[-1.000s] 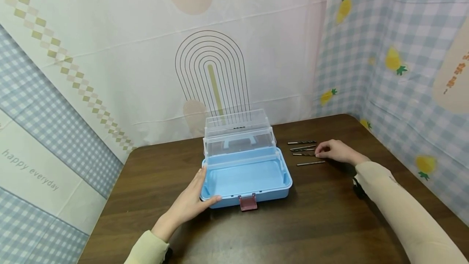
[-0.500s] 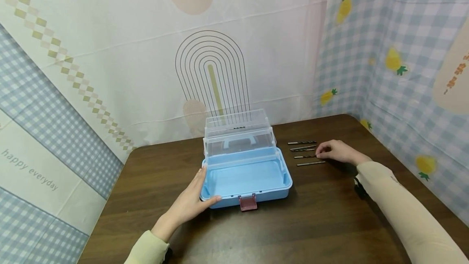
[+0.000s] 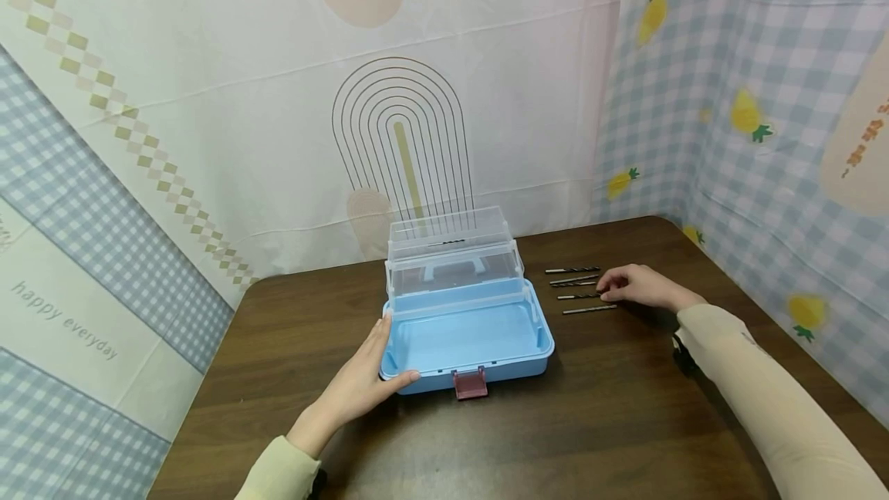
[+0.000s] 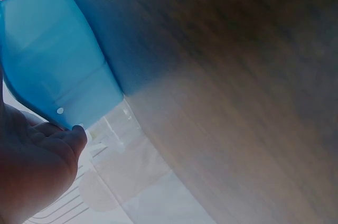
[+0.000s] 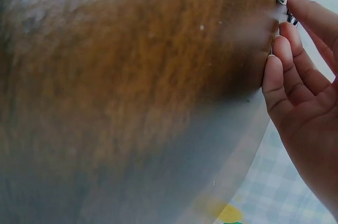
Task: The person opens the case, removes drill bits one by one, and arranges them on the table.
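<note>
A light blue toolbox (image 3: pixel 479 373) stands with its clear plastic trays (image 3: pixel 454 267) raised at the back. Along its left side lies my left hand (image 3: pixel 357 376), fingers extended at the side and thumb on the front rim; the left wrist view shows this hand against the blue wall (image 4: pixel 58 49). To the right of the box, several drill bits lie in a loose row. My right hand (image 3: pixel 639 286) pinches the tip end of one drill bit (image 3: pixel 578 297), with another drill bit (image 3: pixel 589 309) just nearer. In the right wrist view my thumb (image 5: pixel 311 10) touches a fluted bit.
A small dark drill bit (image 3: pixel 454 241) shows in the top clear tray. A reddish latch (image 3: pixel 471 383) hangs at the box front. The brown wooden table (image 3: pixel 556 438) ends at a patterned cloth backdrop (image 3: pixel 542 99) behind and to the right.
The drill bit at my right hand has shifted slightly toward the front and right, mostly in the first half second. My left hand and the box stay put.
</note>
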Available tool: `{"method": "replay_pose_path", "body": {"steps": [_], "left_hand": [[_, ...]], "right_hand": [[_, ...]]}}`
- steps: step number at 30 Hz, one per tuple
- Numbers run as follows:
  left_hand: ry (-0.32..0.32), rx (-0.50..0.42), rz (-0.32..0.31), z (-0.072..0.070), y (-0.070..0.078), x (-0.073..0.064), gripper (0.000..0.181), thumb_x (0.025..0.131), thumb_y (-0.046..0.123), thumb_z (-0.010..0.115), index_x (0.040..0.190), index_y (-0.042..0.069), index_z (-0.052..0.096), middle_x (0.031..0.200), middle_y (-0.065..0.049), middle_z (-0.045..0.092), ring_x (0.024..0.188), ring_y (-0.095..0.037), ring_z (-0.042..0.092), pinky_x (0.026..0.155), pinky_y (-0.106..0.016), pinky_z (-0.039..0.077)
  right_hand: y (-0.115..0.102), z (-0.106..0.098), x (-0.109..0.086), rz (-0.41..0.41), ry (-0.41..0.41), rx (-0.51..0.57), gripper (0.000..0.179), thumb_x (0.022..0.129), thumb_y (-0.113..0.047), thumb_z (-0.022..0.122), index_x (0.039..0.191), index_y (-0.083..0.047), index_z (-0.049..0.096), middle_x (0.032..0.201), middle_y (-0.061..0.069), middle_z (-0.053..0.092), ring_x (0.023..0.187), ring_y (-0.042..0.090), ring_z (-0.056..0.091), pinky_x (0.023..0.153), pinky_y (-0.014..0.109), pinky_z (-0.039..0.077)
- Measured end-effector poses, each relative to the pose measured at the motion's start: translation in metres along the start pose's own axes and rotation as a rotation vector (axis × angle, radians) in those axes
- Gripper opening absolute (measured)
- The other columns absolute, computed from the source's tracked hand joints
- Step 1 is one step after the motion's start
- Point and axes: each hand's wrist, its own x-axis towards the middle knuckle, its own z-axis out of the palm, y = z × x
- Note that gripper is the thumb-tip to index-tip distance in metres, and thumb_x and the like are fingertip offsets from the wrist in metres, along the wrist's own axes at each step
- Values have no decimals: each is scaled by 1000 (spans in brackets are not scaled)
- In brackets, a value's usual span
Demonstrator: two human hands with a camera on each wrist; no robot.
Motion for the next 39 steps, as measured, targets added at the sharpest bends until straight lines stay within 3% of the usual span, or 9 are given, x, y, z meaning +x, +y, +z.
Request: {"method": "replay_pose_path", "body": {"steps": [7, 18, 30, 39], "left_hand": [[-3, -3, 2, 0, -1, 0, 113, 85, 79, 54, 162, 23, -7, 168, 3, -2, 153, -15, 2, 119, -50, 24], [6, -6, 15, -1, -1, 1, 114, 85, 79, 55, 163, 20, -4, 168, 1, -1, 154, -23, 7, 119, -49, 23], [-5, -8, 22, -2, 0, 0, 113, 86, 78, 55, 163, 21, -5, 168, 2, -2, 154, -23, 7, 119, -50, 23], [23, -14, 26, 0, 0, -2, 113, 86, 75, 59, 163, 18, -1, 169, -2, 2, 154, -23, 9, 119, -51, 24]], "right_hand": [[-7, -9, 5, 32, 16, -15, 22, 96, -28, 71, 110, -10, 74, 94, 0, 67, 83, 17, 56, 76, 37, 45], [-38, -41, 25, 27, 71, -28, 25, 99, -25, 67, 115, -6, 71, 106, 4, 72, 97, 25, 65, 83, 47, 51], [-76, -75, 49, 20, 127, -6, 32, 102, -28, 63, 121, -3, 68, 117, 15, 68, 107, 34, 62, 89, 51, 49], [-112, -76, 85, -16, 157, 31, 31, 101, -26, 64, 121, -2, 71, 121, 17, 68, 108, 33, 62, 90, 49, 49]]}}
